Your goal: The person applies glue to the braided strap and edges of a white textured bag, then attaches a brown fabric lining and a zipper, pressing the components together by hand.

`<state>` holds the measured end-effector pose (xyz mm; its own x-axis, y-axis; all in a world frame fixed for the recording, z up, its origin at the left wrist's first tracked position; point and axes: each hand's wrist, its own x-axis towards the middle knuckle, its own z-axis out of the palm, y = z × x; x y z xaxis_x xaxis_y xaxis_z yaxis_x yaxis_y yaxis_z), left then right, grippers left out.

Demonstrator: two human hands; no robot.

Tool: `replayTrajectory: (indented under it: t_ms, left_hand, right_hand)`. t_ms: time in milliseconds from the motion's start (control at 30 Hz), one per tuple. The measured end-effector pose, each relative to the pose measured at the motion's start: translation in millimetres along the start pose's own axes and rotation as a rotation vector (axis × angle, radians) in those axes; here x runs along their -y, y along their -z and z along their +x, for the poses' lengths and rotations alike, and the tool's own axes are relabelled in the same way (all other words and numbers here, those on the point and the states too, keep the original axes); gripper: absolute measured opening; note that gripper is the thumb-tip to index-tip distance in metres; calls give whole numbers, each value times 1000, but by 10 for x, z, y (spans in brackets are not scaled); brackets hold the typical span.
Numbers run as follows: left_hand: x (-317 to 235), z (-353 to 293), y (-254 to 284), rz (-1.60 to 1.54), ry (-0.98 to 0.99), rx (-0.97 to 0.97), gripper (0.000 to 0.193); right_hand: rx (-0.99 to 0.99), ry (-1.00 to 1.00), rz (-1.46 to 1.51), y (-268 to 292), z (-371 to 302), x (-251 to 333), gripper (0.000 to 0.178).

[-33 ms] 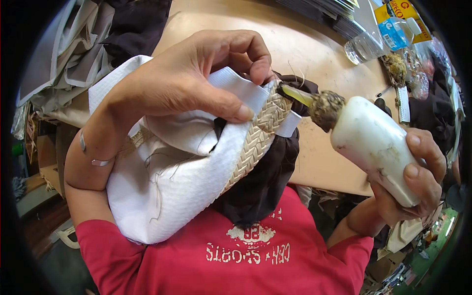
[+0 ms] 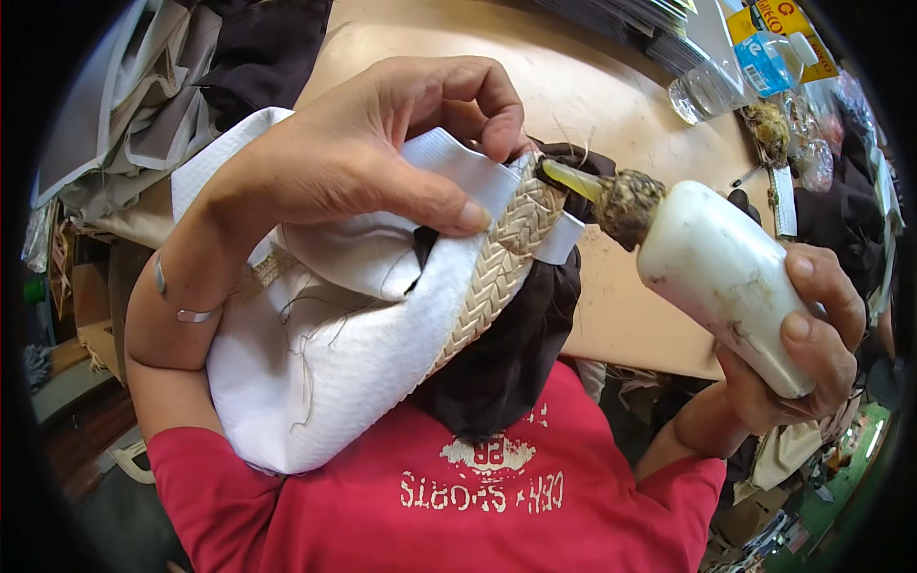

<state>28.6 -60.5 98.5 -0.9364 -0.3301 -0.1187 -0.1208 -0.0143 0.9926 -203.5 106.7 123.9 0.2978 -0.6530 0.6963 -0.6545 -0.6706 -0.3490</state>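
My left hand pinches the edge of a white quilted fabric piece between thumb and fingers. A woven straw braid runs along that edge, with a light ribbed band at its upper end. Dark brown cloth hangs beneath the braid. In my right hand is a white squeeze glue bottle, tilted with its nozzle toward the upper left. Brown crust coats its neck. The yellowish nozzle meets the braid's upper end; whether glue is coming out cannot be made out.
A pale table lies beyond my hands. A clear water bottle lies at the far right, by a crusted bottle neck. Grey and dark fabric pieces are piled at left. Stacked dark sheets sit at the back.
The glue bottle and my right hand have shifted very slightly up and to the left. My left hand keeps its hold on the fabric.
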Motion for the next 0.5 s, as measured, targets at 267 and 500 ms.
replayTrajectory:
  t_ms: [267, 500]
  left_hand:
    - [-13, -10, 11, 20, -14, -6, 34]
    - [13, -2, 32, 32, -50, -15, 34]
  right_hand:
    - [7, -47, 2, 155, -63, 29, 54]
    - [12, -1, 22, 70, -49, -11, 52]
